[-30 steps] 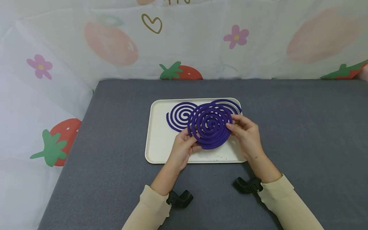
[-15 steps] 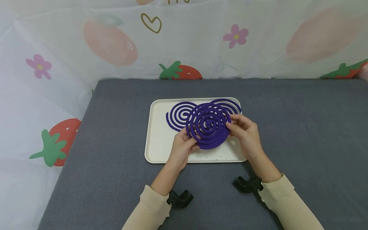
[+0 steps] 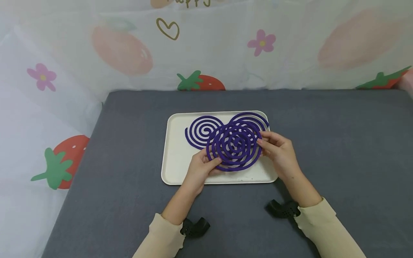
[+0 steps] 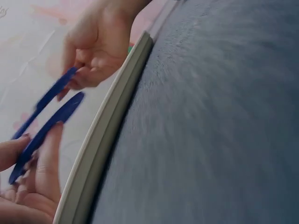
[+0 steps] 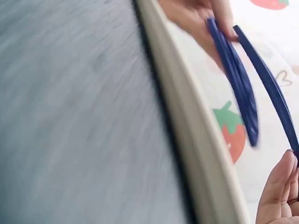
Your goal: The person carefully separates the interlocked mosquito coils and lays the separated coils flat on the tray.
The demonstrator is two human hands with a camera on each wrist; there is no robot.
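A pair of nested purple spiral coils (image 3: pixel 233 147) hangs just above a cream tray (image 3: pixel 175 157). My left hand (image 3: pixel 213 162) pinches its near-left edge and my right hand (image 3: pixel 262 142) pinches its right edge. The left wrist view shows two purple coils (image 4: pixel 46 126) a little apart, edge on, between the left fingers (image 4: pixel 28 186) and the right hand (image 4: pixel 96 44). The right wrist view shows the same split coils (image 5: pixel 238 79) over the tray rim (image 5: pixel 187 126).
Two more purple coils lie in the tray, one at the back left (image 3: pixel 198 130) and one at the back right (image 3: pixel 255 118). The tray sits on a grey cloth-covered table (image 3: pixel 129 143), with a strawberry-print curtain (image 3: pixel 122 50) behind and to the left.
The held coils have tilted flatter towards the tray, and the two nested spirals have shifted apart so their turns no longer line up. Both hands keep their grip.
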